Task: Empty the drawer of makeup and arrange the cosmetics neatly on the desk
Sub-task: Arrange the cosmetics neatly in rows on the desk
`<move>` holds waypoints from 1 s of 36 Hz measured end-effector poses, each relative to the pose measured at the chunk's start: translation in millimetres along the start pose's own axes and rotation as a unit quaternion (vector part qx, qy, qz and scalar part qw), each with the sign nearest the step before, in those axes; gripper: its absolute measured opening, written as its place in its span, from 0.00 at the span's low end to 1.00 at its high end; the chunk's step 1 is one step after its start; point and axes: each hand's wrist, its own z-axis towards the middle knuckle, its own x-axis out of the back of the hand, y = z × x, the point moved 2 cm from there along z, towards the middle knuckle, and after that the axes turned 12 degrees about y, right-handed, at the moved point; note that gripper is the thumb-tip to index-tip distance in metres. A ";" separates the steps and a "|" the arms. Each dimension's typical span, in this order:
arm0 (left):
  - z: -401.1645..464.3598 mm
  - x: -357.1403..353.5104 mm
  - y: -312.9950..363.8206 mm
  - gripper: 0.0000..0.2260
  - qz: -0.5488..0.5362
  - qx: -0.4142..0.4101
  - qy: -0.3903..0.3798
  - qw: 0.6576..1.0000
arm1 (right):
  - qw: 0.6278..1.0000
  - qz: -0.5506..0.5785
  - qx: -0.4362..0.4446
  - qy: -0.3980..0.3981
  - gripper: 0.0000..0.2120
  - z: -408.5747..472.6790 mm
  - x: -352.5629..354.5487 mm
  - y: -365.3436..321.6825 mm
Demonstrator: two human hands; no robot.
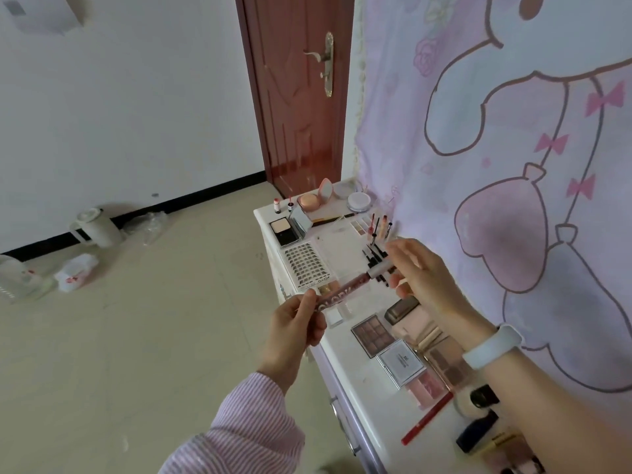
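While the left hand (294, 323) pinches the lettered pink end of a lip-gloss tube (337, 295) above the white worktop (362, 391), the right hand (420, 271) grips its white cap end between fingertips. Below lie a red pencil (427, 419) and an eyeshadow palette (371, 334); farther off, a false-lash tray (307, 263) and an open powder compact (287, 229).

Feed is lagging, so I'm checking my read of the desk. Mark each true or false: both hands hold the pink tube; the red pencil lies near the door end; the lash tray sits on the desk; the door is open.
1. Both hands hold the pink tube: true; left hand grips the body, right hand the cap end.
2. False: the red pencil lies at the near end.
3. Lash tray on the desk: true.
4. False: the door is shut.
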 end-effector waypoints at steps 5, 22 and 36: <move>18.3 -9.8 2.4 0.13 0.004 -0.011 -0.022 1.000 | 0.993 -0.120 -0.004 0.007 0.20 25.2 -2.4 2.8; 52.5 -32.8 -19.4 0.11 0.088 -0.037 -0.074 0.993 | 0.995 -0.080 -0.055 0.024 0.08 45.6 15.4 35.2; 53.8 -41.6 -30.4 0.08 0.071 -0.025 -0.069 0.995 | 0.991 0.009 -0.127 0.050 0.04 44.4 27.0 48.8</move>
